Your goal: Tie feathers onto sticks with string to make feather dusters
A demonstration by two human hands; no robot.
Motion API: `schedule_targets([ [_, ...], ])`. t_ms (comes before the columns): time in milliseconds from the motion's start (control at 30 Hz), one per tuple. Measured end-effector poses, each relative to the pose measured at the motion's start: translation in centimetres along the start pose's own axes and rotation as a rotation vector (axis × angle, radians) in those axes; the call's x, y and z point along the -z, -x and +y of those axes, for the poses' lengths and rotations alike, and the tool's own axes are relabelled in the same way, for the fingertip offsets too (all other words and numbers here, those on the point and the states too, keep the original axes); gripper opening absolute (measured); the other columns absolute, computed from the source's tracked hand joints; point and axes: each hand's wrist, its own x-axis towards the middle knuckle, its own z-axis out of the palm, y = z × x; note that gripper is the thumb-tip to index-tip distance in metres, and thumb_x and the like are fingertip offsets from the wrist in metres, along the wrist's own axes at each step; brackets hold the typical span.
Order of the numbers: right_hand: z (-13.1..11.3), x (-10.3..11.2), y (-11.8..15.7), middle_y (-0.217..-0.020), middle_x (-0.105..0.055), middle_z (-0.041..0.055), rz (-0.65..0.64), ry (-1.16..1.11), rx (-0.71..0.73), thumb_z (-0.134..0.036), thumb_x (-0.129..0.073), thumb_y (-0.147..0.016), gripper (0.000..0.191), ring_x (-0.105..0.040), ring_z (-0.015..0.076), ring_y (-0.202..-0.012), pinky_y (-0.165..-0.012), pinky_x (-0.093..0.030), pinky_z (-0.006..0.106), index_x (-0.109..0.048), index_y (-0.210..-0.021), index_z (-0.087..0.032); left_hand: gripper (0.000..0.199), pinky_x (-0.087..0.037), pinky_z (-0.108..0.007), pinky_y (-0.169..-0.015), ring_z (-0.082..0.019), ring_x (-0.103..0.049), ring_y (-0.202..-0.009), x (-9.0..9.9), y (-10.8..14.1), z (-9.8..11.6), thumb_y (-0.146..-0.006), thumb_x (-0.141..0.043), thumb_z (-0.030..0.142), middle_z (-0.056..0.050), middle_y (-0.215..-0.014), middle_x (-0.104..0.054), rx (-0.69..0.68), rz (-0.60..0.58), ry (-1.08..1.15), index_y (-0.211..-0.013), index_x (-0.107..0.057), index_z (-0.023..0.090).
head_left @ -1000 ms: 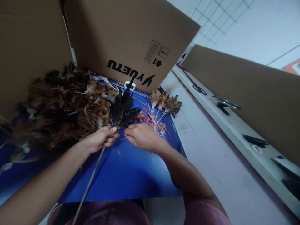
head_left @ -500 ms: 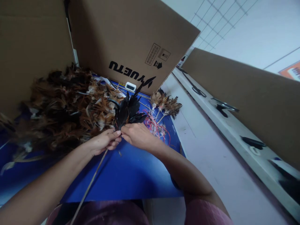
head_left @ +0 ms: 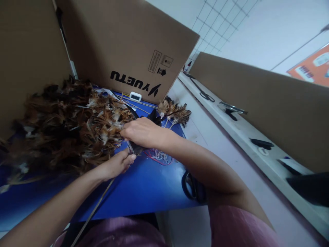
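My left hand [head_left: 120, 164] is closed around a thin stick [head_left: 94, 210], which slants down toward my lap. Black feathers [head_left: 153, 117] show behind my right hand and between the two hands, at the upper end of the stick. My right hand [head_left: 140, 132] lies across those feathers, just above the left, its fingers curled in at the edge of the feather heap. What its fingertips pinch is hidden. A large heap of brown and black feather bundles [head_left: 77, 127] spreads to the left on the blue table [head_left: 151, 187].
Several feather bundles on sticks [head_left: 177, 111] lie at the back right, with pinkish string [head_left: 158, 157] nearby. Black-handled scissors [head_left: 189, 185] rest by my right forearm. Behind stand a large cardboard box [head_left: 128, 37] and a small white digital display [head_left: 135, 96]. Tools lie along a ledge [head_left: 231, 133].
My right hand has swung left and over the black feathers, covering most of them. The left hand has dropped slightly, still on the stick. The view has shifted, and the scissors now show.
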Motion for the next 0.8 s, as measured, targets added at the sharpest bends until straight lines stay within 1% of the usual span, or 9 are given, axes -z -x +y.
schedule_targets([
  [167, 0.3, -1.6, -3.2, -0.093, -0.071, 0.0096, -0.08, -0.008, 0.07, -0.016, -0.058, -0.084, 0.013, -0.065, 0.0213, -0.083, -0.06, -0.038, 0.027, -0.069, -0.091, -0.017, 0.04, -0.026, -0.021, -0.042, -0.008, -0.034, -0.045, -0.5, 0.5, -0.4, -0.081, -0.057, 0.053, 0.005, -0.051, -0.042, -0.048, -0.057, -0.083, -0.068, -0.048, 0.017],
  [300, 1.5, -3.4, -4.8, -0.098, -0.07, 0.0103, -0.14, 0.008, 0.075, -0.017, -0.055, -0.085, 0.017, -0.064, 0.0227, -0.089, -0.064, -0.042, 0.029, -0.068, -0.097, -0.016, 0.046, -0.03, -0.021, -0.045, -0.009, -0.039, -0.049, -0.8, 1.2, 0.4, -0.076, -0.058, 0.061, 0.002, -0.062, -0.047, 0.055, -0.128, -0.036, -0.075, -0.049, 0.016],
  [433, 2.5, -1.5, -4.5, -0.105, -0.066, 0.0121, 0.116, 0.09, 0.017, -0.013, -0.044, -0.091, 0.023, -0.058, 0.0247, -0.102, -0.081, -0.043, 0.035, -0.066, -0.094, -0.013, 0.049, -0.025, -0.02, -0.043, -0.007, -0.037, -0.05, -0.9, 1.4, 1.2, -0.073, -0.061, 0.062, 0.002, -0.065, -0.044, 0.159, -0.201, 0.042, -0.074, -0.048, 0.015],
  [500, 2.4, 1.0, -2.1, -0.106, -0.064, 0.0096, 0.304, -0.024, 0.01, -0.021, -0.048, -0.092, 0.018, -0.055, 0.0229, -0.104, -0.086, -0.042, 0.034, -0.065, -0.095, -0.015, 0.046, -0.019, -0.019, -0.042, -0.005, -0.031, -0.048, -0.8, 1.4, 1.4, -0.075, -0.063, 0.058, 0.004, -0.062, -0.039, 0.171, -0.26, 0.131, -0.071, -0.046, 0.016],
  [567, 1.7, 3.1, 2.0, -0.106, -0.064, 0.0059, 0.491, -0.295, 0.014, -0.029, -0.048, -0.093, 0.019, -0.055, 0.0188, -0.103, -0.086, -0.043, 0.03, -0.064, -0.099, -0.018, 0.043, -0.013, -0.019, -0.042, -0.004, -0.025, -0.047, -0.5, 1.3, 1.7, -0.078, -0.061, 0.054, 0.005, -0.06, -0.034, 0.171, -0.318, 0.207, -0.068, -0.043, 0.016],
  [633, 0.6, 3.3, 7.0, -0.098, -0.066, 0.0049, 0.59, -0.632, 0.013, -0.034, -0.048, -0.094, 0.022, -0.059, 0.0154, -0.095, -0.082, -0.046, 0.027, -0.064, -0.097, -0.019, 0.043, -0.01, -0.019, -0.042, -0.004, -0.018, -0.047, -0.1, 1.2, 1.9, -0.081, -0.059, 0.052, 0.007, -0.059, -0.028, 0.163, -0.375, 0.264, -0.066, -0.04, 0.016],
  [700, -0.5, 1.1, 11.4, -0.083, -0.067, 0.0044, 0.5, -0.966, 0.057, -0.035, -0.052, -0.091, 0.022, -0.063, 0.0128, -0.078, -0.071, -0.05, 0.024, -0.066, -0.09, -0.017, 0.044, -0.008, -0.019, -0.042, -0.003, -0.014, -0.048, 0.2, 1.2, 2.0, -0.082, -0.059, 0.052, 0.007, -0.059, -0.024, 0.154, -0.422, 0.315, -0.065, -0.038, 0.017],
  [767, -1.7, -3.0, 13.7, -0.074, -0.068, 0.0039, 0.203, -1.237, 0.068, -0.034, -0.054, -0.089, 0.024, -0.062, 0.0105, -0.06, -0.06, -0.051, 0.023, -0.066, -0.092, -0.014, 0.044, -0.008, -0.018, -0.042, -0.003, -0.012, -0.048, 0.1, 1.3, 2.1, -0.081, -0.06, 0.051, 0.007, -0.061, -0.022, 0.154, -0.436, 0.366, -0.065, -0.037, 0.017],
  [800, -2.4, -5.4, 14.0, -0.078, -0.068, 0.0047, 0.108, -1.326, -0.013, -0.034, -0.052, -0.09, 0.025, -0.062, 0.0109, -0.059, -0.056, -0.05, 0.022, -0.065, -0.096, -0.014, 0.044, -0.008, -0.018, -0.042, -0.003, -0.012, -0.048, -0.1, 1.3, 2.1, -0.082, -0.06, 0.05, 0.007, -0.061, -0.022, 0.161, -0.44, 0.388, -0.065, -0.037, 0.017],
])
